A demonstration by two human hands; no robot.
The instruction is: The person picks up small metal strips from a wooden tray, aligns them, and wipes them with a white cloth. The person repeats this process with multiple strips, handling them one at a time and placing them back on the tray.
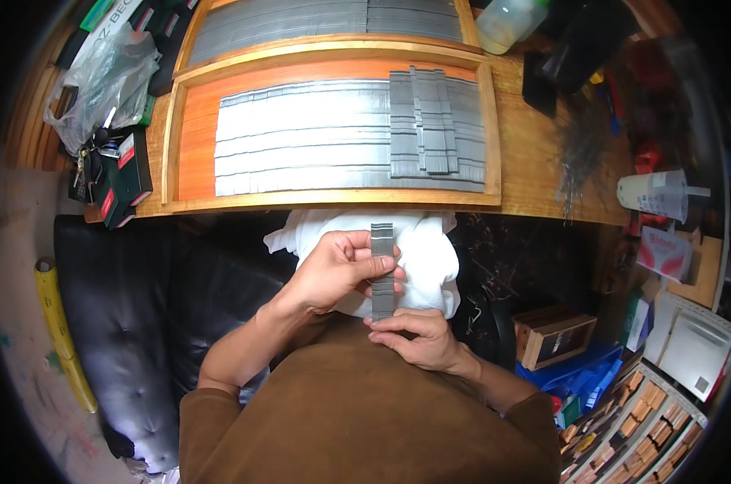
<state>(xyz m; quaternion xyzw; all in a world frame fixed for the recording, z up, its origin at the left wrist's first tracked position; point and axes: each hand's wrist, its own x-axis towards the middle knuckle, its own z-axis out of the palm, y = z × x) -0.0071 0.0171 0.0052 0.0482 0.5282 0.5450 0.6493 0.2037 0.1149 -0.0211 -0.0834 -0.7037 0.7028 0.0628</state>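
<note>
A narrow upright bundle of thin grey metal strips [382, 282], with darker lines across it, is held in front of my chest. My left hand [333, 270] grips its middle, thumb across the front and fingertips showing past the right edge. At the lower end, my right hand [420, 339] pinches the bottom of the bundle between thumb and fingers. Beyond the hands, a wooden tray [333, 202] with an orange base holds rows of similar grey strips [301, 137]. Several loose bundles [423, 121] lie on top of those rows at the right.
Behind stands a second wooden tray [482, 36] of grey strips. White cloth [430, 266] lies under my hands. A plastic bag [107, 77], keys [81, 173] and dark boxes [127, 177] sit at the left. A plastic cup [654, 196] and bottle [510, 22] stand at the right.
</note>
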